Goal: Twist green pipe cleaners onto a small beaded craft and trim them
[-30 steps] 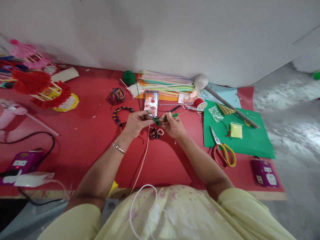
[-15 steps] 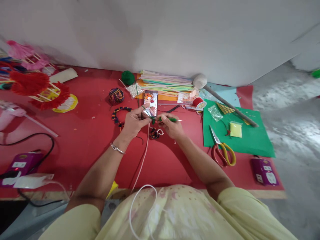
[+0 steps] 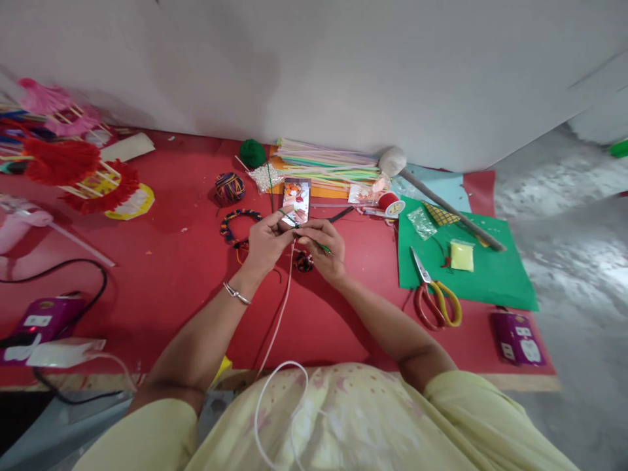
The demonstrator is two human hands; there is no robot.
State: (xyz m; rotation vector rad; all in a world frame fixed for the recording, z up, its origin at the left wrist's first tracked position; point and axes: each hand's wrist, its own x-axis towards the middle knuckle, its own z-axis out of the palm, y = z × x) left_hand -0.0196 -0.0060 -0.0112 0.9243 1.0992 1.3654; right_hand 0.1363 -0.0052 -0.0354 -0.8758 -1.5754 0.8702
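My left hand [image 3: 267, 241] and my right hand [image 3: 324, 248] meet over the red mat [image 3: 171, 275], fingers pinched together. My right hand grips a green-handled crochet hook [image 3: 322, 246], mostly hidden in the fist. My left hand pinches a small piece of green yarn work [image 3: 296, 225], with a green strand over its forefinger. That strand runs up to a green yarn ball [image 3: 252, 152] by the wall. A phone [image 3: 296, 197] lies just beyond my fingers. A small dark beaded piece [image 3: 303, 261] sits on the mat under my hands.
Red-and-yellow scissors [image 3: 436, 301] lie on a green sheet [image 3: 495, 275] at right. A multicolour yarn ball [image 3: 229, 187], coloured straws [image 3: 333, 165], a red thread spool [image 3: 391, 203] and a long stick [image 3: 451, 209] lie behind. Purple power strips [image 3: 42, 319] and cables sit at left.
The crochet hook pointed out to the right with its handle showing; now my right hand has turned it inward and closed over it, nearer my left hand.
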